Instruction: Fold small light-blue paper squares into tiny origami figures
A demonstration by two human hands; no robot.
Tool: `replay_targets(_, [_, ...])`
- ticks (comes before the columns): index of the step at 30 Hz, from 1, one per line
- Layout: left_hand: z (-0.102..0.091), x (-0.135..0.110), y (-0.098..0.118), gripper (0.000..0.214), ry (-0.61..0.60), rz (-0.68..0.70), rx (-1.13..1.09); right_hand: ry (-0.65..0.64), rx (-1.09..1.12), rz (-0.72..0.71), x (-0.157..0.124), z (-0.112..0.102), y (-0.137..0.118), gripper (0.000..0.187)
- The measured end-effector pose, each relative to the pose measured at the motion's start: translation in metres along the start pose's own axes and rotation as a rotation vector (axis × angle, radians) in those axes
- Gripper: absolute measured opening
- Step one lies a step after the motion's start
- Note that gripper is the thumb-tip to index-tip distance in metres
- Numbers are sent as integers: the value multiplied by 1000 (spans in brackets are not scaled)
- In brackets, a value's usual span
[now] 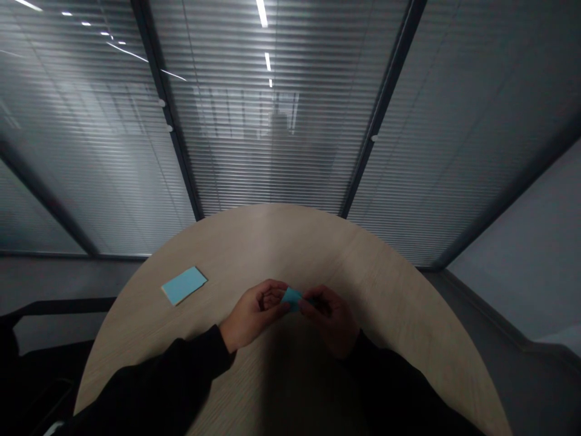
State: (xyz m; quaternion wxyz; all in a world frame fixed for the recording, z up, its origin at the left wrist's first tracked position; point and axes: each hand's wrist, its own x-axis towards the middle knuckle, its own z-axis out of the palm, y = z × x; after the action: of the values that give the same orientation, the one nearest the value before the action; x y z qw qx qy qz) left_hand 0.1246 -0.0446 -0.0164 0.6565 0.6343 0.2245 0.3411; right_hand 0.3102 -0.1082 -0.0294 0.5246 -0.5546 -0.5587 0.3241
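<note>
Grasping small blue paper (291, 297) with left hand (252, 312) and right hand (334, 319) over worktop (272, 242); could tear or crease from uneven pulling.

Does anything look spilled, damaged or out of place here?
Nothing really stands out. The blue pad lies flat, at a slant, on the table, and no spill shows. The left hand and right hand pinch a small blue piece; it's too small to judge for damage.
</note>
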Motion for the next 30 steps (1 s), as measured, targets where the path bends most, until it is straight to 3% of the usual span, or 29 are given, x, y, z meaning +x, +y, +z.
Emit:
replay_targets(6, [1,-1,-1,37,3,-45,-10,-30,50,10,1,0,1,39])
replay_targets(11, [1,-2,-2,39,-8,-17,-12,-95,69,20,2,-1,4,35])
replay_targets(30, [0,-1,-6,38,-2,-8,20,-79,48,75,5,0,2,32])
